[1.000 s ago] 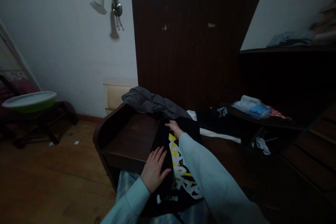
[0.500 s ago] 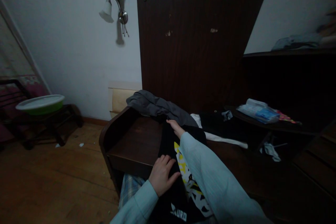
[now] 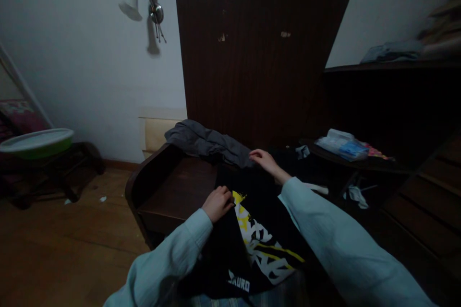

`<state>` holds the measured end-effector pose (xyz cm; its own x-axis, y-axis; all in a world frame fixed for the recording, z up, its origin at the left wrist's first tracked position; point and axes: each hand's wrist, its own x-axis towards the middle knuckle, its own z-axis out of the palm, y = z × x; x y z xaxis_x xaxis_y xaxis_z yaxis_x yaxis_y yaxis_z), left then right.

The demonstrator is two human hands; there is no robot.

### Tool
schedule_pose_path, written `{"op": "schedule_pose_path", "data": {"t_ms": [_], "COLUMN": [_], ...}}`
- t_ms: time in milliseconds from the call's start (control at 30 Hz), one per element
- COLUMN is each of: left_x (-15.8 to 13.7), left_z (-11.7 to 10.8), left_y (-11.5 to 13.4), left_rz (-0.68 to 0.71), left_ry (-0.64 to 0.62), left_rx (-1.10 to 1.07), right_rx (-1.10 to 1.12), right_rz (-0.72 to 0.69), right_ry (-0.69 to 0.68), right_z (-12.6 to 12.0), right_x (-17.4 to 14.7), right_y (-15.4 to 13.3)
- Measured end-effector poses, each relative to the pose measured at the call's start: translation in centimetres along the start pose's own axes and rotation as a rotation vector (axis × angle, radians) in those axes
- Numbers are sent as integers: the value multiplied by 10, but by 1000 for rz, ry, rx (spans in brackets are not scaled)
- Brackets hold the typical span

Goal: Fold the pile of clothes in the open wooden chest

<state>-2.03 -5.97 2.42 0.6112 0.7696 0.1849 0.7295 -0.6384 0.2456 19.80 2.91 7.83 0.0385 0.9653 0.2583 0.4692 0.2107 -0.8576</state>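
A black T-shirt (image 3: 225,244) with white and yellow printing is spread over a dark wooden bench and across my lap. My left hand (image 3: 218,203) is closed on a part of the shirt just left of the yellow print, fingers curled into the cloth. Farther forward and to the right, my right hand (image 3: 265,160) has its fingers stretched out above the shirt's far part, beside a crumpled grey garment (image 3: 209,141). No cloth shows between those fingers. Dim light blurs the black fabric's edges.
The wooden bench (image 3: 176,184) has a raised, rounded left end. A dark panel (image 3: 252,57) stands behind it. On the right shelf lies a clear and blue plastic package (image 3: 342,146). A green basin (image 3: 39,146) rests on a dark chair at left.
My right hand has moved right and away from the left one, and more of the shirt's print shows. My left hand has moved forward and its fingers have curled in. The view has shifted right.
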Motion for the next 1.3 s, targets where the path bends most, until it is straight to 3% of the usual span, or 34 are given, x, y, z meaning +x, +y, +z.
{"op": "schedule_pose_path", "data": {"t_ms": [133,233,367,467,533,633,700,867,1067,1200,1300], "left_x": [12,14,17,25,30,34,35,47,78,95,100], "left_z": [11,20,15,2,-4,-1,5,19,21,29,39], "left_y": [-16,-23,-23,-14,-6,5,9,4,-11,-17,-20], "left_rz": [66,16,-4,-31,-3,163,238,233,-166,-380,-372], "left_ry": [1,-37,-78,-163,-144,-99,-140,-165,-96,-17,40], "left_rx": [-17,-7,-10,17,29,-22,-53,-157,-615,-916,-1007], "right_rx": [-318,-599,-712,-712,-697,-684,-779,-1054,-1088,-844,-581], "right_rz": [35,123,197,246,255,201,162,15,-178,-231,-221], "right_ry": [-3,-74,-171,-158,-123,-73,-45,-72,-209,-322,-379], "right_z": [-45,-55,-45,-35,-31,-28,-25,2,33,32,19], "right_x": [-31,-52,-68,-70,-68,-62,-60,-75,-101,-104,-108], "right_y": [25,41,52,53,51,40,27,-5,-13,-6,5]}}
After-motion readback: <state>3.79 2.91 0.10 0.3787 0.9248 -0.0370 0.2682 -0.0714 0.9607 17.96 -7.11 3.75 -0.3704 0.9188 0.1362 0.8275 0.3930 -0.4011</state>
